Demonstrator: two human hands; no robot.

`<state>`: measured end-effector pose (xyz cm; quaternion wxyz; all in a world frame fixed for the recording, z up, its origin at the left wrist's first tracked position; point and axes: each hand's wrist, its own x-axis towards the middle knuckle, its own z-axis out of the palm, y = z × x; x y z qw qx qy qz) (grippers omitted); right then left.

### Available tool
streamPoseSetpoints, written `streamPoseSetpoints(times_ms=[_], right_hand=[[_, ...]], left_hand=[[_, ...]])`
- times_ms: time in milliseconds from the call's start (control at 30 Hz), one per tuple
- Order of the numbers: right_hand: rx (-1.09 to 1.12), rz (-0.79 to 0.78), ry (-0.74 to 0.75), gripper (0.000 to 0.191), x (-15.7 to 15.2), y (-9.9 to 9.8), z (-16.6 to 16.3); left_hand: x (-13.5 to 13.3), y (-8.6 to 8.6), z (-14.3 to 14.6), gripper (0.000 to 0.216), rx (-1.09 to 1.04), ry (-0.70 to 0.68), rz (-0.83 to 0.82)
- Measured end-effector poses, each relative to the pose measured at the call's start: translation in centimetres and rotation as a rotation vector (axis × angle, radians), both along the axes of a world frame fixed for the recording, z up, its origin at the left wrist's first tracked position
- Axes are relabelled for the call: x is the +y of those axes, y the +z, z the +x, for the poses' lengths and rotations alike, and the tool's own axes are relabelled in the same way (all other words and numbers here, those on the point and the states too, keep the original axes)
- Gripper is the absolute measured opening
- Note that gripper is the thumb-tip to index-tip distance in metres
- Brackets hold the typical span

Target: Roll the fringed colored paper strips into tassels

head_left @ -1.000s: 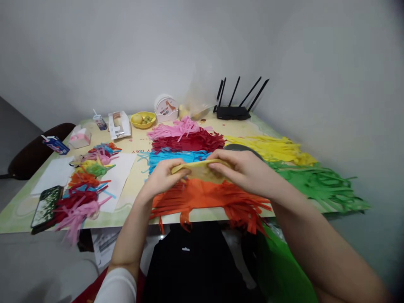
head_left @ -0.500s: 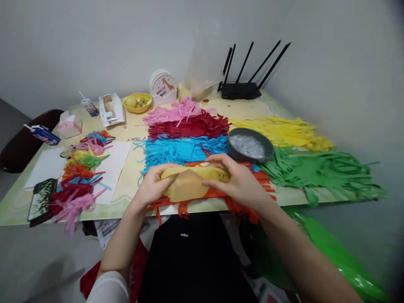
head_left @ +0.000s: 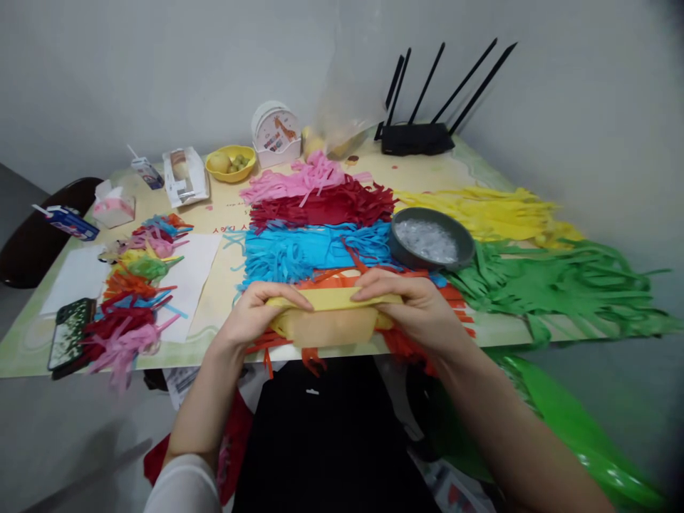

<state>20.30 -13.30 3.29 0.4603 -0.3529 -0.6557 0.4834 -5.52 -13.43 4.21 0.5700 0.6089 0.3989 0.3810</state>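
In front of my chest I hold a thin yellow sheet (head_left: 332, 324), folded or rolled along its top edge; its lower part hangs down and looks slightly see-through. My left hand (head_left: 255, 315) pinches its left end between thumb and fingers. The right end is gripped by my right hand (head_left: 414, 308), with the fingers over the top edge. Below and behind the sheet lies orange fringed material (head_left: 454, 303), partly covered by my hands. Just past it is a blue fringed piece (head_left: 315, 249). A grey bowl (head_left: 464, 249) of clear, crumpled contents stands beyond my right hand.
Dark red (head_left: 320, 206), pink (head_left: 304, 178), yellow (head_left: 491, 210) and green (head_left: 566, 285) fringed pieces cover the table. On the left lie a multicoloured fringed bundle (head_left: 136, 285) and a phone (head_left: 72, 331). A yellow fruit dish (head_left: 231, 174) and a black router (head_left: 417, 139) stand at the back.
The yellow sheet has been turned and drawn straight, so a flat folded band now shows along its top. My right hand has shifted slightly right, and the view has tilted a little.
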Motion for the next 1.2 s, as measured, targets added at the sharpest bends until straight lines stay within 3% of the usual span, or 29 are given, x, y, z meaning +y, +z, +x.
streamPoseSetpoints(times_ms=[200, 433, 633, 867, 1200], right_hand=[[-0.018, -0.028, 0.050, 0.027, -0.1, 0.6, 0.5], [-0.187, 0.065, 0.133, 0.028, 0.1, 2.2, 1.4], [-0.288, 0.189, 0.224, 0.033, 0.1, 3.0, 2.2], [-0.292, 0.226, 0.134, 0.035, 0.0, 2.8, 2.5], [-0.257, 0.196, 0.051, 0.032, -0.2, 2.6, 2.7]], left_hand=[[0.1, 1.6, -0.3, 0.026, 0.055, -0.067, 0.081], [-0.1, 2.2, 0.0, 0.035, 0.121, -0.024, 0.201], [-0.1, 2.6, -0.1, 0.036, 0.184, -0.070, 0.191], [-0.2, 2.9, 0.3, 0.030, 0.169, -0.063, 0.168], [-0.3, 3.0, 0.3, 0.035, 0.216, -0.089, 0.260]])
